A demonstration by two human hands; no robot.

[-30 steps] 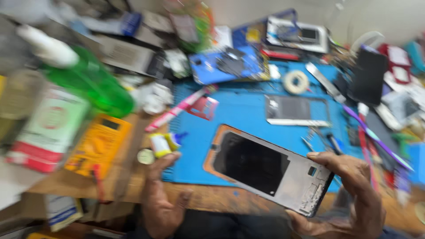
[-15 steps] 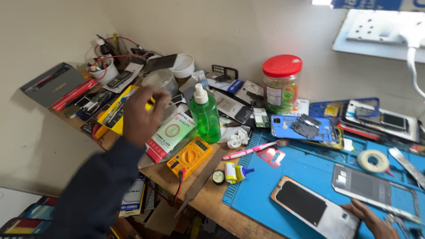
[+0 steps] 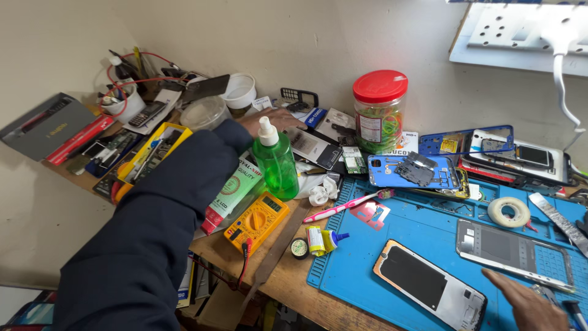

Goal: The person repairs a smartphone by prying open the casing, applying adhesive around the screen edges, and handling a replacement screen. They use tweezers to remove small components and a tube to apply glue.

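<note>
Reaching across the bench, the left hand [image 3: 269, 118] lies near the back edge, behind the green bottle [image 3: 275, 160], fingers spread flat over small clutter; whether it holds anything cannot be told. Its dark sleeve [image 3: 153, 227] crosses the yellow tray [image 3: 138, 160] and hangs over the meter [image 3: 256, 222]. At the front right corner of the blue mat [image 3: 429, 220], the right hand [image 3: 527, 303] rests open, forefinger out, just beside the phone [image 3: 429, 285] lying screen-up near the mat's front edge. A red-lidded jar [image 3: 380, 110] stands at the wall.
</note>
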